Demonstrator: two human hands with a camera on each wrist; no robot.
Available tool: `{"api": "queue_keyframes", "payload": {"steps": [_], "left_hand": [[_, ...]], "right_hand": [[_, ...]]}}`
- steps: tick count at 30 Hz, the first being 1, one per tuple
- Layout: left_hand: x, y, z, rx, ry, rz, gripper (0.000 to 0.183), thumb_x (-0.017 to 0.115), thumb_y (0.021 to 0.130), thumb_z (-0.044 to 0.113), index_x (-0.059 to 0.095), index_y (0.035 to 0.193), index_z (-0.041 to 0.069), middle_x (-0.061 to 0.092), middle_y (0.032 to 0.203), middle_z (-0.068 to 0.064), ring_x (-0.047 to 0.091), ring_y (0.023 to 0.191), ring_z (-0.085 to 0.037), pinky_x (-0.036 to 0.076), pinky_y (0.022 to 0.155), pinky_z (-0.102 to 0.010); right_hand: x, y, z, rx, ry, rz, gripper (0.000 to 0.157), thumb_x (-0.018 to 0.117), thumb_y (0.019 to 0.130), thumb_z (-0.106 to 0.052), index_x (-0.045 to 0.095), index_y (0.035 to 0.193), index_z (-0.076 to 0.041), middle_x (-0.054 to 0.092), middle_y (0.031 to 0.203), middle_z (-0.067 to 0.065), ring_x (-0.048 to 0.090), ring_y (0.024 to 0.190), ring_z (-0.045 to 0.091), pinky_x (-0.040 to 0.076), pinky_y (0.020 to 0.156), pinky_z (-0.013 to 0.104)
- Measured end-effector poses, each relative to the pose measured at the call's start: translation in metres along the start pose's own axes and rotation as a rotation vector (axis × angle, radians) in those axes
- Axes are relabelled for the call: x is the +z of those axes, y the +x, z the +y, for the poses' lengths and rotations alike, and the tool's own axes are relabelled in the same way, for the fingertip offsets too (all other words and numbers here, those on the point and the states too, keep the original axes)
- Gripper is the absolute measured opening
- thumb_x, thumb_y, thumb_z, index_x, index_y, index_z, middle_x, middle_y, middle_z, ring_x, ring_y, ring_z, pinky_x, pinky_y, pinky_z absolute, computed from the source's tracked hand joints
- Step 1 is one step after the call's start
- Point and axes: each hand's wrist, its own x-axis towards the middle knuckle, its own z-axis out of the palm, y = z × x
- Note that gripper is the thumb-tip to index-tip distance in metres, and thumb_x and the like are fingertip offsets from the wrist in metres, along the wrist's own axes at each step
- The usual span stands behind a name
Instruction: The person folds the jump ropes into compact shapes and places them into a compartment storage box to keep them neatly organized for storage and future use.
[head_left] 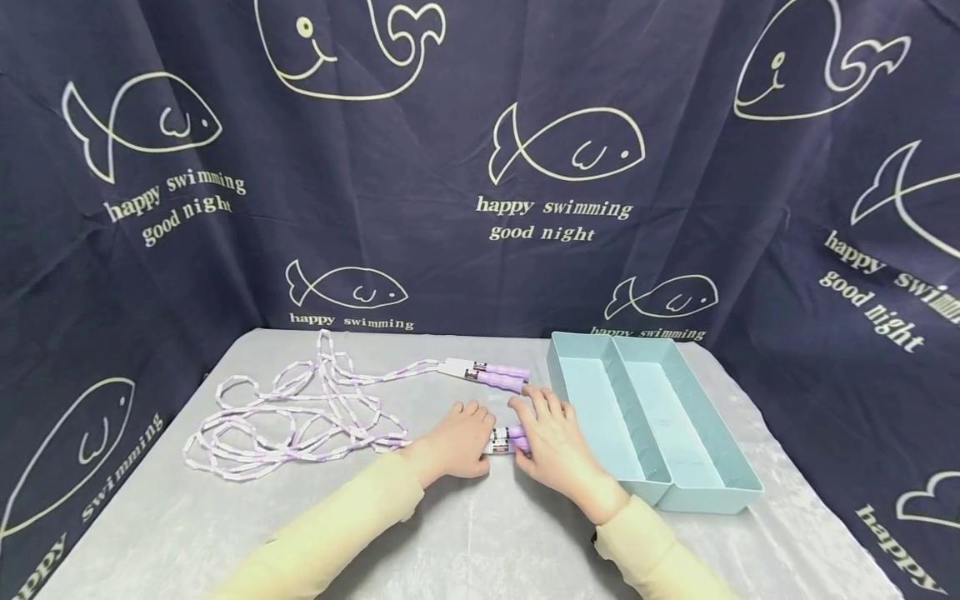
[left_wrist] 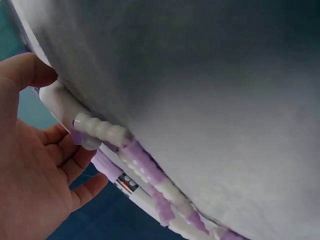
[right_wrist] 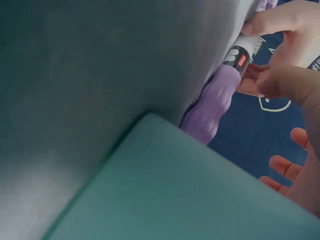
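Note:
Two jump ropes with purple-and-white handles and white-and-lilac beaded cords (head_left: pixel 288 454) lie on the table. My left hand (head_left: pixel 461 439) holds the nearer pair of jump rope handles (head_left: pixel 519 437) by the white end, where the beads come out. In the left wrist view, thumb and fingers lie on either side of that white handle end (left_wrist: pixel 62 102). Over the purple grips hovers my right hand (head_left: pixel 558 442), its fingers spread and loosely bent. The right wrist view shows a purple grip (right_wrist: pixel 212 105) near its thumb. Beyond both hands lies the farther pair of handles (head_left: pixel 502 379).
Two long light-blue open bins stand side by side at the right, the left bin (head_left: pixel 600 400) close to my right hand and the right bin (head_left: pixel 675 417) farther out. A dark blue curtain (head_left: pixel 442 200) with fish drawings hangs behind the grey cloth-covered table (head_left: pixel 450 542).

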Motion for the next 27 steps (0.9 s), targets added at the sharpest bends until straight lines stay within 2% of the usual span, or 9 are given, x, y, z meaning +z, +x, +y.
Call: {"api": "queue_keyframes", "payload": {"steps": [3,6,9,13,16,22,27], "left_hand": [[-0.002,0.001,0.003,-0.010,-0.017,-0.037,0.058,0.064,0.076,0.042,0.054,0.119,0.004,0.058,0.113,-0.007,0.048,0.107,-0.022,0.037,0.097,-0.041],[-0.005,0.000,0.007,-0.018,-0.026,-0.053,0.053,0.066,0.077,0.042,0.055,0.114,0.005,0.058,0.104,-0.005,0.048,0.098,-0.019,0.038,0.090,-0.036],[-0.006,-0.002,0.010,-0.026,-0.015,-0.058,0.049,0.066,0.079,0.041,0.056,0.111,0.006,0.059,0.097,-0.004,0.047,0.090,-0.016,0.037,0.082,-0.032],[-0.006,-0.005,0.012,-0.049,0.006,-0.050,0.049,0.067,0.081,0.042,0.055,0.112,0.006,0.060,0.098,-0.004,0.047,0.089,-0.016,0.036,0.081,-0.031],[-0.007,-0.006,0.011,-0.073,0.006,-0.013,0.049,0.068,0.080,0.041,0.054,0.111,0.005,0.060,0.096,-0.004,0.046,0.088,-0.016,0.035,0.080,-0.031],[-0.023,-0.010,0.010,-0.112,0.024,0.070,0.052,0.068,0.080,0.041,0.053,0.112,0.003,0.058,0.095,-0.005,0.048,0.088,-0.018,0.036,0.078,-0.033],[-0.038,-0.015,0.011,-0.118,0.066,0.158,0.051,0.068,0.080,0.041,0.053,0.111,0.003,0.058,0.095,-0.005,0.047,0.088,-0.019,0.035,0.078,-0.035]], "right_hand": [[0.003,-0.001,0.000,-0.007,-0.007,0.003,0.074,0.078,0.058,-0.027,0.046,0.124,-0.013,0.043,0.133,0.016,0.042,0.118,0.035,0.041,0.082,0.049],[0.004,-0.002,-0.001,-0.007,-0.015,0.000,0.077,0.080,0.055,-0.026,0.046,0.123,-0.013,0.043,0.133,0.016,0.043,0.117,0.035,0.041,0.081,0.048],[0.003,-0.003,-0.001,-0.004,-0.019,-0.007,0.076,0.081,0.055,-0.025,0.046,0.122,-0.014,0.042,0.133,0.015,0.043,0.117,0.034,0.040,0.080,0.048],[0.001,-0.003,-0.003,-0.012,-0.018,-0.002,0.074,0.081,0.055,-0.025,0.047,0.120,-0.014,0.044,0.132,0.015,0.043,0.116,0.034,0.040,0.080,0.048],[0.000,-0.002,-0.005,-0.030,-0.021,0.010,0.074,0.081,0.054,-0.025,0.048,0.119,-0.014,0.046,0.129,0.014,0.044,0.115,0.033,0.040,0.081,0.050],[-0.005,0.004,-0.006,-0.070,-0.049,0.051,0.071,0.080,0.054,-0.023,0.050,0.117,-0.015,0.051,0.120,0.008,0.045,0.110,0.030,0.035,0.086,0.057],[-0.011,0.012,-0.007,-0.104,-0.057,0.093,0.066,0.079,0.053,-0.020,0.052,0.114,-0.016,0.053,0.109,0.005,0.048,0.104,0.029,0.036,0.083,0.052]]}}
